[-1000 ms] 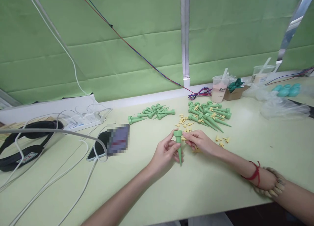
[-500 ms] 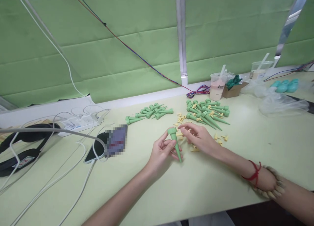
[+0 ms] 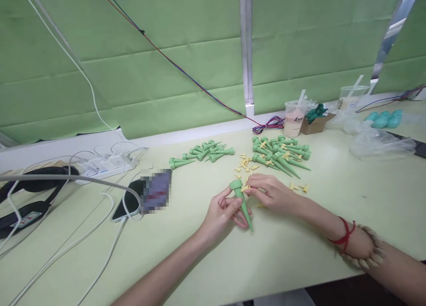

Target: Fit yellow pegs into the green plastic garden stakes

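Note:
My left hand (image 3: pixel 223 213) is closed round a green plastic watering spike (image 3: pixel 240 195), its wide cap up and its point slanting down to the right. Between the thumb and fingers of my right hand (image 3: pixel 274 191) is a small yellow nozzle (image 3: pixel 245 188), held against the spike just below the cap. I cannot tell whether it is seated in the spike. Loose yellow nozzles (image 3: pixel 246 163) lie behind my hands, and a few more (image 3: pixel 303 189) to the right. One heap of green spikes (image 3: pixel 279 155) mixed with yellow nozzles lies behind my right hand; another group of spikes (image 3: pixel 203 151) lies further left.
A phone (image 3: pixel 128 202) with a cable lies left, near a power strip (image 3: pixel 106 166) and black headphones (image 3: pixel 36 190). At the back stand a drink cup (image 3: pixel 293 119) and a small cardboard box (image 3: pixel 316 123). Plastic bags (image 3: pixel 379 144) and turquoise bulbs (image 3: pixel 384 119) are at right.
My right hand has closed in on the spike, and a yellow nozzle now shows in its fingertips against it. The spike has shifted slightly down and right in my left hand.

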Demonstrator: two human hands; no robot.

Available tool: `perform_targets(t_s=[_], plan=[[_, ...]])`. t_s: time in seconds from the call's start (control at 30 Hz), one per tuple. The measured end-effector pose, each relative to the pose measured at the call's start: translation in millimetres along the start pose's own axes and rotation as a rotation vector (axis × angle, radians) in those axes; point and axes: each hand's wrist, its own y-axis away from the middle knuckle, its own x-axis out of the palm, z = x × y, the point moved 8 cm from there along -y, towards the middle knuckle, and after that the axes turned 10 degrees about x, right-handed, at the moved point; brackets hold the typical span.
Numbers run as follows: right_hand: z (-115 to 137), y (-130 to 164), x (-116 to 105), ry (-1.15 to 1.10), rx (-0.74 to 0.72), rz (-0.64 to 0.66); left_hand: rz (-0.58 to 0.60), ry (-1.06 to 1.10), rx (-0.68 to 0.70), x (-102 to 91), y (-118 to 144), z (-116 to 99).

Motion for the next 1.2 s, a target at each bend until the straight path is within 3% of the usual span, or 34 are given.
perform_targets(t_s=[0.1,0.23,0.37,0.63,0.93,1.03,1.2], plan=[[-2.2,0.0,2.3,-0.128,0.147,-0.004,-0.099,-0.076,0.059,-3.2,1.8,-6.7],[-8.1,3.3,15.5,-0.488,0.389,0.071,-0.258,-0.230,0.201,-11.6,7.5,-24.7],[-11.4,5.4,23.7,-0.643,0.480,0.085,-0.276,-0.298,0.252,-15.0,8.9,-30.0],[-14.0,2.0,23.1,-0.624,0.428,0.088,-0.265,-0.196,0.187,-14.6,4.8,-30.4],[-15.8,3.8,30.6,-0.727,0.477,0.199,-0.241,-0.151,0.192,-13.7,2.3,-26.3],[-15.1,2.4,26.7,-0.602,0.447,0.144,-0.264,-0.126,0.178,-14.6,2.5,-23.9],[-9.5,0.3,4.4,-0.185,0.226,-0.089,-0.299,-0.061,0.153,-15.5,2.3,-23.3]])
